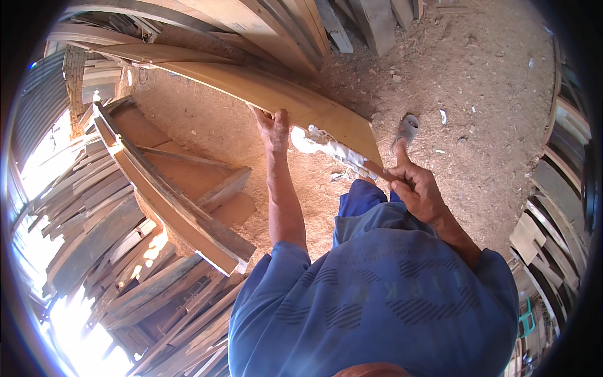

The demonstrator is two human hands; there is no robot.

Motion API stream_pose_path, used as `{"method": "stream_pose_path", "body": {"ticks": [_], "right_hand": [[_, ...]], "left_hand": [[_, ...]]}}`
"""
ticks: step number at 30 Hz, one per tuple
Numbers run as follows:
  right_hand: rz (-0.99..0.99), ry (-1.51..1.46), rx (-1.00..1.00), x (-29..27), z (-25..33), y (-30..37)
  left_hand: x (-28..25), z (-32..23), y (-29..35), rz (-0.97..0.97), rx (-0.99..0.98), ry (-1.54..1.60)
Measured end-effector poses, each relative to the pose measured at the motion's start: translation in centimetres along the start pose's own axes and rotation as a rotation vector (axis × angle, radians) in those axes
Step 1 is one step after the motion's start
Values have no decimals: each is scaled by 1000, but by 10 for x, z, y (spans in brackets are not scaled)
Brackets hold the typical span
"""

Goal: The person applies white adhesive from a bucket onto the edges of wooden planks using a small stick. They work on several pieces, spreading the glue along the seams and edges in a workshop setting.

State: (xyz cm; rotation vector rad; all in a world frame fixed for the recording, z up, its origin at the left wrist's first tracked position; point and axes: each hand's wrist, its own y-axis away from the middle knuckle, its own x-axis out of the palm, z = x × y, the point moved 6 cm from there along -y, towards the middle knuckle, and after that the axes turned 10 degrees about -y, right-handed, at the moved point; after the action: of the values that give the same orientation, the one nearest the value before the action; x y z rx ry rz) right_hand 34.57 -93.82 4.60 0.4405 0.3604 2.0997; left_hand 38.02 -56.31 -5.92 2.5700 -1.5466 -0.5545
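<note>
A long, smooth yellowish-brown wooden board slants from the far left toward my knees. My left hand is closed round its near edge at about the middle, arm stretched out. By the board's right end, my right hand grips a narrow reddish-brown wooden piece. Crumpled white material runs from that piece along the board's edge toward my left hand. Whether it is wrapped on the wood or lies between wood and board, I cannot tell. Bright light washes out its left part.
A long wooden frame with brown panels stands at my left, in front of heaped planks. More planks lean at the back. Wood chips litter the dusty floor. My sandalled foot shows beyond the board's end. Stacked wood lines the right.
</note>
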Motion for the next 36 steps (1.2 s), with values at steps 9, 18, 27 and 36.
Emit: {"method": "stream_pose_path", "body": {"ticks": [9, 18, 27, 36], "right_hand": [[-35, 248, -175, 29, 27, -20], [28, 372, -281, 17, 33, -49], [93, 459, -392, 14, 53, -67], [69, 212, 27, -39, 5, -27]], "left_hand": [[2, -6, 0, 10, 2, 7], [9, -19, 3, 21, 8, 32], [4, -7, -2, -16, -30, -47], [9, -20, 7, 1, 37, 49]]}}
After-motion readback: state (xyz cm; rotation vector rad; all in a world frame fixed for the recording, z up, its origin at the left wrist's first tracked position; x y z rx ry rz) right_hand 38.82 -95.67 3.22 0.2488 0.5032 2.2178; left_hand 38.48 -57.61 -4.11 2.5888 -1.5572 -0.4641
